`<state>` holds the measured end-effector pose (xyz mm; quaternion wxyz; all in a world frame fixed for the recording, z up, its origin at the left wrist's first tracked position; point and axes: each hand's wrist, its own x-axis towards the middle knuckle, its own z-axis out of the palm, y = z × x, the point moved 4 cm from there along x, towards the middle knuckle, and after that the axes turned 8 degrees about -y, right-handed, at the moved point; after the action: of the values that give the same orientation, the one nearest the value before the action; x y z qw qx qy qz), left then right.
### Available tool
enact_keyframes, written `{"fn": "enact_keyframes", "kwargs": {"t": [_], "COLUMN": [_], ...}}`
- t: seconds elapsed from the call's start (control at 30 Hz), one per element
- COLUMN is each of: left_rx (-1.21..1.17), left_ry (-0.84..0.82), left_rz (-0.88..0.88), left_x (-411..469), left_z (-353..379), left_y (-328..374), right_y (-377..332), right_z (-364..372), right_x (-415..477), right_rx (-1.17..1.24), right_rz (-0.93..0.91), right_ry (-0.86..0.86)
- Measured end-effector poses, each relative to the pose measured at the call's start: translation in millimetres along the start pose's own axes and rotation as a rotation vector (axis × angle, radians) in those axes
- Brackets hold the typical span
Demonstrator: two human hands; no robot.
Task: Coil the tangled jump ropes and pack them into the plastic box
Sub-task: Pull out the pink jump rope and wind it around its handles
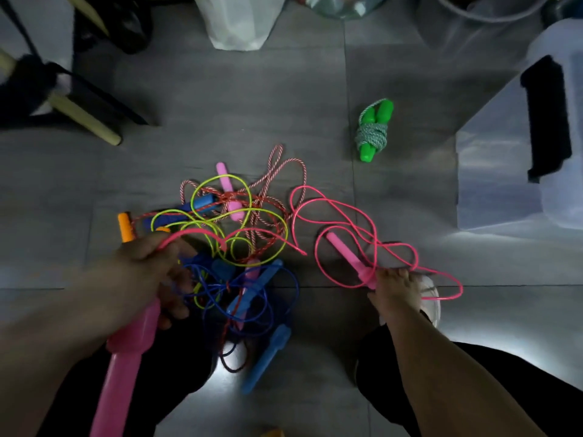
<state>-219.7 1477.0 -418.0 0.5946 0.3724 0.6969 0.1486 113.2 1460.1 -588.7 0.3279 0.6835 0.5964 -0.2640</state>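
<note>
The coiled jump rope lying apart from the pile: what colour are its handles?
Green handles, seen in the head view.

Plastic box (498, 171) partly beyond right edge

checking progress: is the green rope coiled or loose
Coiled. The green rope has its cord wound round both handles and lies on the floor apart from the tangle.
</note>
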Motion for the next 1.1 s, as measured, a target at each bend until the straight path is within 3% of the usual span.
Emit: {"fn": "enact_keyframes", "kwargs": {"t": [0.27, 0.47, 0.73, 0.83, 0.9, 1.0, 1.1], "left_rx": [-0.062, -0.105, -0.266, -0.321, -0.418, -0.661, -0.689], "left_ry": [0.086, 0.026, -0.091, -0.147, -0.178, -0.263, -0.341], "left_rz": [0.058, 0.119, 0.225, 0.265, 0.285, 0.284, 0.328], "left_x": [-16, -31, -66, -91, -108, -128, -140], "left_z": [-6, 5, 30, 45, 49, 46, 43], "left_y": [20, 51, 85, 91, 95, 97, 95], "right_y": [-1, 8, 35, 29, 22, 11, -5], "right_z": [-16, -67, -159, -195, -215, -230, -234], "right_x": [-7, -40, -122, -165, -203, -258, -288], "right_rx": [0.071, 0.411, 0.329, 0.344, 0.452, 0.514, 0.476], "right_rz": [0.023, 0.036, -0.014, -0.132, -0.307, -0.596, -0.804], "right_ry": [-0.047, -0.012, 0.030, 0.095, 0.093, -0.037, -0.154]}}
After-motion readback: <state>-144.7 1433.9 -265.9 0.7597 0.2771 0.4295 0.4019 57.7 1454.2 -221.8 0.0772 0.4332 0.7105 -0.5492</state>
